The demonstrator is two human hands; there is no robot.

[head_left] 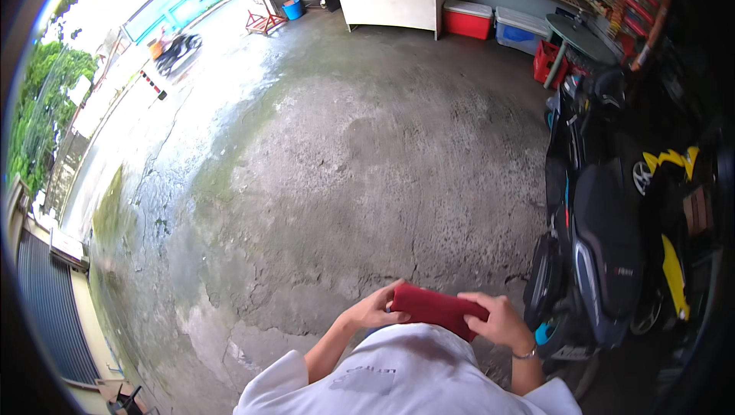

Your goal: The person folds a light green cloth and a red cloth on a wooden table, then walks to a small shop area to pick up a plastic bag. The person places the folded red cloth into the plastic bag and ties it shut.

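Close in front of my white shirt (383,369) I hold a dark red oblong thing (438,308) in both hands. It has a smooth, soft-looking surface with rounded edges, like a folded cloth or a pouch; its exact kind I cannot make out. My left hand (375,308) grips its left end, with the thumb on the near side. Around the right end close the fingers and thumb of my right hand (501,325), and a bracelet or watch band (525,353) circles that wrist. The underside of the red thing is hidden.
Rough concrete floor (367,170) spreads ahead, damp at left. A black motorcycle (605,223) stands close on my right. Farther off are a white table (392,5), a red cooler (468,20), a blue cooler (522,31) and a round green table (579,38). A motorcycle (178,51) is on the road.
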